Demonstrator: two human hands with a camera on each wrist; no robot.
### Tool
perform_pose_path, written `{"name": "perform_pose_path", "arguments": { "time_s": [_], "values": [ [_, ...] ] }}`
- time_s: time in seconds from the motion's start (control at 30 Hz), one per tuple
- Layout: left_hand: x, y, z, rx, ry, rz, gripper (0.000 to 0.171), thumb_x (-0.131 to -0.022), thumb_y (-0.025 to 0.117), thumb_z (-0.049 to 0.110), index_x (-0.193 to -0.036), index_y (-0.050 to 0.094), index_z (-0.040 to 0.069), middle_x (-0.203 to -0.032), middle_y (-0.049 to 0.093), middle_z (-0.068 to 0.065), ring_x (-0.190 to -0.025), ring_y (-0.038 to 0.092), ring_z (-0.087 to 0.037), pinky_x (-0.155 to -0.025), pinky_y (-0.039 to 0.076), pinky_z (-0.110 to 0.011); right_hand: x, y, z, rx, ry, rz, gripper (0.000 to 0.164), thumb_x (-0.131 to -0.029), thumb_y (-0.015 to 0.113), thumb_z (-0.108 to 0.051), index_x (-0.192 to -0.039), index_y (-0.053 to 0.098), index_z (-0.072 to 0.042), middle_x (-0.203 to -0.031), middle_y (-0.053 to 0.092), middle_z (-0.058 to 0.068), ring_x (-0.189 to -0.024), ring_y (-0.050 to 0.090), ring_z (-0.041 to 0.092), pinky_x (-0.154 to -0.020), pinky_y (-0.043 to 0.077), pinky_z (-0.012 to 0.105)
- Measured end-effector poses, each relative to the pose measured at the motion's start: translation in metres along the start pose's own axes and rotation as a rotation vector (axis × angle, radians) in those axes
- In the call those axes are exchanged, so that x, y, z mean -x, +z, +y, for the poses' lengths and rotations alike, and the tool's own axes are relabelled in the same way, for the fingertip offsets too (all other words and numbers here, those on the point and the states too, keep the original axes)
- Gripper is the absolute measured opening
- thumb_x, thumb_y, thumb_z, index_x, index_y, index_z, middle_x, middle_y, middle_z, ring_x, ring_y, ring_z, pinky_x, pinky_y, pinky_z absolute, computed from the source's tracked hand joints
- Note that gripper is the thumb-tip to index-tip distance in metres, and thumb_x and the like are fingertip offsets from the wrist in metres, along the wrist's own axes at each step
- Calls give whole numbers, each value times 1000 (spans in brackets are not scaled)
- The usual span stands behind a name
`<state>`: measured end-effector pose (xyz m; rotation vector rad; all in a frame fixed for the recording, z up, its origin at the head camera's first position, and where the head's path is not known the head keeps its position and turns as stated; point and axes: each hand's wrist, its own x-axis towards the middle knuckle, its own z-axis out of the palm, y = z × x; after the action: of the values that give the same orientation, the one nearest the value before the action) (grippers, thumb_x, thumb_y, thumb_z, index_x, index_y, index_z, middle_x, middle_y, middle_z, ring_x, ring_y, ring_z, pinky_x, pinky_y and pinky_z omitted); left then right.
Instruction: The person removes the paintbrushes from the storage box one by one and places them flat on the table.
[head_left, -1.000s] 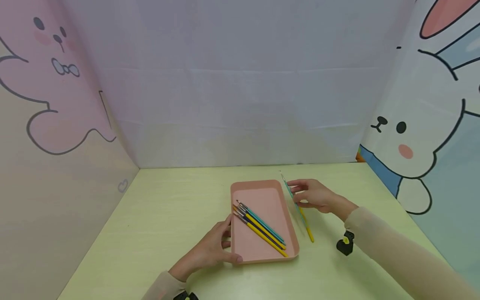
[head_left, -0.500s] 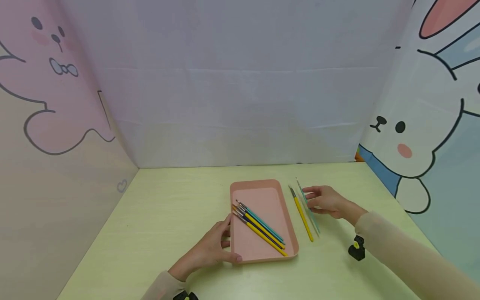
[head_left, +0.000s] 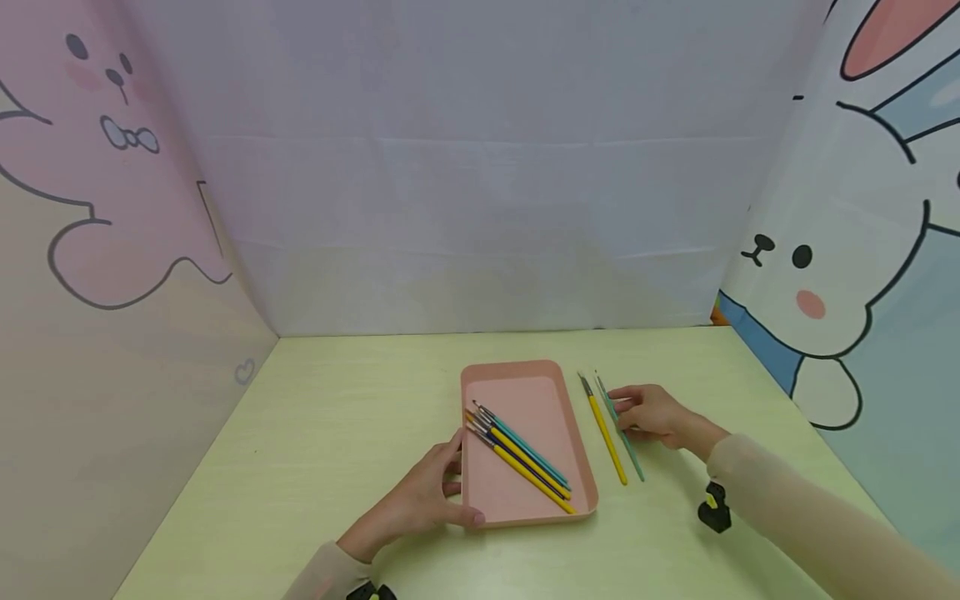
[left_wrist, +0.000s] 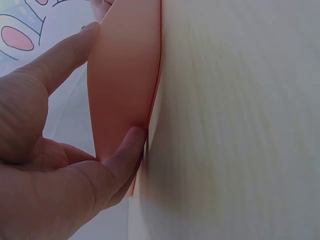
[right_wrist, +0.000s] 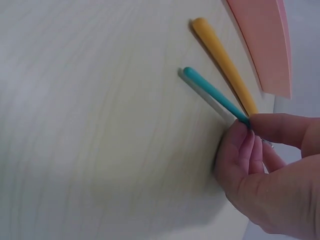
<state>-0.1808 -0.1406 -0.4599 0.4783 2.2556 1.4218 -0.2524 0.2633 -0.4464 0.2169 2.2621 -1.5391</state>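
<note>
A pink tray (head_left: 517,372) stands on the table in the head view, with several paintbrushes (head_left: 521,458) in yellow, teal and dark blue lying slanted in it. My left hand (head_left: 420,492) grips the tray's near left corner; the left wrist view shows fingertips (left_wrist: 134,137) against its outer wall (left_wrist: 125,75). To the right of the tray, my right hand (head_left: 660,417) pinches a teal paintbrush (head_left: 630,454) between thumb and fingers, low over the table. A yellow paintbrush (head_left: 606,437) lies between that brush and the tray. In the right wrist view the teal handle (right_wrist: 215,92) sticks out from the fingers.
The pale yellow table (head_left: 360,400) reaches to a white cloth backdrop (head_left: 480,208). Side panels with cartoon drawings stand left and right, the rabbit panel (head_left: 847,292) being on the right.
My right hand has carried the teal paintbrush rightward, away from the tray and past the yellow paintbrush, then lowered it towards the table. The left hand and tray have stayed put.
</note>
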Motion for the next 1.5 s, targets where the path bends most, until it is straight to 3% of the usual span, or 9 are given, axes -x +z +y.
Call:
{"name": "perform_pose_path", "arguments": {
  "time_s": [0.4, 0.93, 1.5],
  "values": [
    [0, 0, -1, 0, 9, 4, 130, -78, 98, 28, -172, 11, 14, -153, 40, -20, -130, 57, -30, -109, 56, -39, 0, 4, -9, 69, 47, 18, 64, -92, 68, 9, -153, 47, 8, -121, 60, 18, -92, 61, 18, -73, 63, 29],
    [-1, 2, -1, -11, 8, 7, 129, -78, 98, 25, -172, 11, 13, -154, 39, -20, -132, 56, -31, -109, 56, -37, -8, 5, -14, 197, 36, 4, 66, -85, 70, 13, -148, 51, 10, -114, 61, 17, -82, 60, 17, -67, 61, 27],
    [-1, 2, -1, -7, 19, 3, 129, -78, 98, 26, -172, 10, 12, -154, 39, -21, -133, 56, -31, -109, 56, -38, -7, 9, -18, 198, 19, -12, 67, -85, 70, 13, -148, 50, 11, -114, 61, 18, -81, 61, 17, -71, 64, 31]
  ]
}}
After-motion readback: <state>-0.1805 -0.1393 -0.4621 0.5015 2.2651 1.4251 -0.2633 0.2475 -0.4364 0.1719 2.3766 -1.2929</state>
